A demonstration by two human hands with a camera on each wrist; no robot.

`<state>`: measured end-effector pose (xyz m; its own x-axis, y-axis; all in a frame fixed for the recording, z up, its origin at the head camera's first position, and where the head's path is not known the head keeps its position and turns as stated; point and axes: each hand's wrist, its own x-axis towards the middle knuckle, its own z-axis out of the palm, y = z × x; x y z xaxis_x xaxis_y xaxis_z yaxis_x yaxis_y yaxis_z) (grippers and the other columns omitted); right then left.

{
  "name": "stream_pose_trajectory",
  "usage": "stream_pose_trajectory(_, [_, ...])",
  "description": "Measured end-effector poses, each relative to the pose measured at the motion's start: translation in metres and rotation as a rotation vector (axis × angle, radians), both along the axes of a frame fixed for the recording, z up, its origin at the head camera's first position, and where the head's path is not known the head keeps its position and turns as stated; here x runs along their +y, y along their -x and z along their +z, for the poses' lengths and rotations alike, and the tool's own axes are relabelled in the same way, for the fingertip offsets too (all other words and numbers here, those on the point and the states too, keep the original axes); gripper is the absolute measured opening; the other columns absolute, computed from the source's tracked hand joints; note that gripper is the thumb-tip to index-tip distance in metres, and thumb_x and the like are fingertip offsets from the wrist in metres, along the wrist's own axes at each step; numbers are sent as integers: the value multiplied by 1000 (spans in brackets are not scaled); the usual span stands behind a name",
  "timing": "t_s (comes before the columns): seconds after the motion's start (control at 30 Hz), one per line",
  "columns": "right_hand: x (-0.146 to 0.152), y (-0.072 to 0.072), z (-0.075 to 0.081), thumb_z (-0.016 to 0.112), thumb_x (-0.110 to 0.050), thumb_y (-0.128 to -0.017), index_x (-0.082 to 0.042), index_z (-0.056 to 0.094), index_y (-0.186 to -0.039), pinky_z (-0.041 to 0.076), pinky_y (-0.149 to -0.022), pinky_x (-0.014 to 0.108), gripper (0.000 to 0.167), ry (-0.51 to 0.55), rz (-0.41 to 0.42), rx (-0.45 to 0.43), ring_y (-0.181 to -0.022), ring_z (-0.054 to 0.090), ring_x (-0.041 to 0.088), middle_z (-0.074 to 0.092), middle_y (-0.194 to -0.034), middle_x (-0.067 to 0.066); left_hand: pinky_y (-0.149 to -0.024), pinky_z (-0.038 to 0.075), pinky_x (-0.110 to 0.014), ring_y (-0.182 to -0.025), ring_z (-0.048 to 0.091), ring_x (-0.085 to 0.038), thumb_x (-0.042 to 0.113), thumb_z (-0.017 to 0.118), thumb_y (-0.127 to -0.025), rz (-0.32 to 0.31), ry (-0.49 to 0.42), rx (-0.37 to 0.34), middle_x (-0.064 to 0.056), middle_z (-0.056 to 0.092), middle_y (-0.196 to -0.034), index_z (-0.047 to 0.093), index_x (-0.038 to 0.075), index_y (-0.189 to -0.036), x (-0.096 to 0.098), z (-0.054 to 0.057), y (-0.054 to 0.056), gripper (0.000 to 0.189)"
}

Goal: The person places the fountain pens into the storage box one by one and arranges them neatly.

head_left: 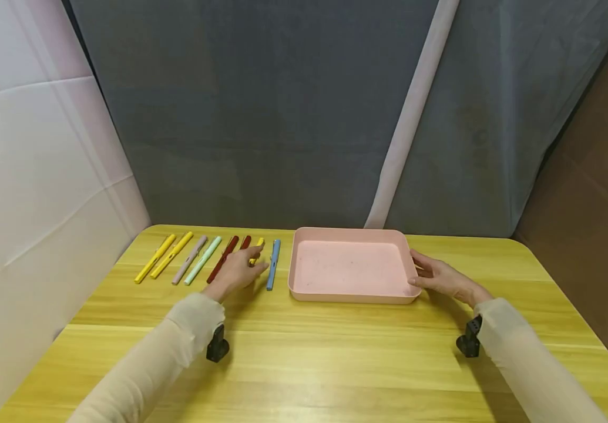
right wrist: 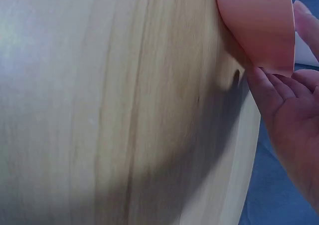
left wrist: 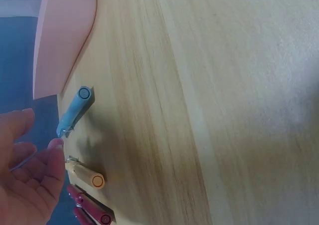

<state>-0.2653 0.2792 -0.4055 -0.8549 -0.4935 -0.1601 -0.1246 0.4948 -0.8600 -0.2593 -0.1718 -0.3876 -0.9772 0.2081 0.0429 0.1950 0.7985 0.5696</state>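
Observation:
A row of several capped pens lies on the table's left part. Over its right end reaches my left hand (head_left: pixel 237 270), fingers spread loosely above a yellow pen (head_left: pixel 259 242) and a dark red pen (head_left: pixel 246 241), partly covering both. Its fingertips point towards the blue pen (head_left: pixel 273 267) and hold nothing. In the left wrist view a fingertip comes close to the clips of the blue pen (left wrist: pixel 77 108) and the yellow pen (left wrist: pixel 89 176). My right hand (head_left: pixel 443 279) holds the right wall of a shallow pink tray (head_left: pixel 356 298), its fingers against the outer side (right wrist: pixel 256 25).
Farther left lie two more yellow pens (head_left: pixel 154 258), a pale purple pen (head_left: pixel 190 260), a mint green pen (head_left: pixel 203 260) and another dark red pen (head_left: pixel 223 258). A dark grey curtain (head_left: pixel 261 117) stands behind the wooden table (head_left: pixel 335 364).

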Motion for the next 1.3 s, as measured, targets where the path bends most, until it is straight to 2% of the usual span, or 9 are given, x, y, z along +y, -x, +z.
stream_pose_trajectory(0.2, [1, 0, -2, 61, -20, -92, 2, 3, -149, 22, -107, 53, 84, -10, -14, 3, -137, 15, 47, 5, -152, 29, -92, 46, -50, -110, 56, -40, 16, 58, -92, 4, -5, 23, -28, 55, -125, 44, -6, -136, 0, -3, 0, 51])
stream_pose_trajectory(0.33, [2, 0, -3, 60, -20, -93, 0, 2, -149, 27, -106, 52, 83, -4, -34, -14, -137, 19, 47, 11, -151, 32, -92, 45, -50, -110, 57, -40, 17, 60, -92, 11, 7, 32, -27, 55, -125, 44, -5, -136, 2, -4, 1, 52])
stream_pose_trajectory(0.63, [2, -2, -2, 58, -20, -94, -4, 2, -150, 32, -103, 52, 81, -10, -65, -47, -136, 23, 47, 13, -150, 32, -96, 44, -48, -117, 52, -41, 13, 59, -92, 1, -106, -44, -29, 50, -130, 37, -8, -139, 7, -9, 8, 56])
stream_pose_trajectory(0.8, [0, -2, -4, 58, -22, -94, -4, 1, -150, 33, -103, 52, 82, -7, -66, -54, -135, 23, 47, 13, -150, 33, -93, 46, -47, -115, 53, -41, 13, 61, -91, 38, -121, -53, -28, 52, -129, 38, -7, -139, 10, -12, 9, 57])
stream_pose_trajectory(1.07, [1, -3, -6, 59, -23, -93, -4, 2, -150, 35, -102, 52, 83, 14, -74, -55, -135, 24, 47, 15, -150, 33, -96, 44, -47, -117, 52, -38, 15, 66, -88, 95, -135, -69, -25, 54, -129, 37, -5, -140, 12, -17, 13, 64])
stream_pose_trajectory(1.3, [1, -2, -7, 59, -22, -93, -5, 3, -150, 36, -102, 50, 82, 9, -85, -61, -134, 27, 47, 18, -149, 33, -97, 43, -46, -120, 51, -38, 16, 67, -87, 118, -184, -91, -26, 52, -130, 33, -5, -142, 15, -20, 12, 68])
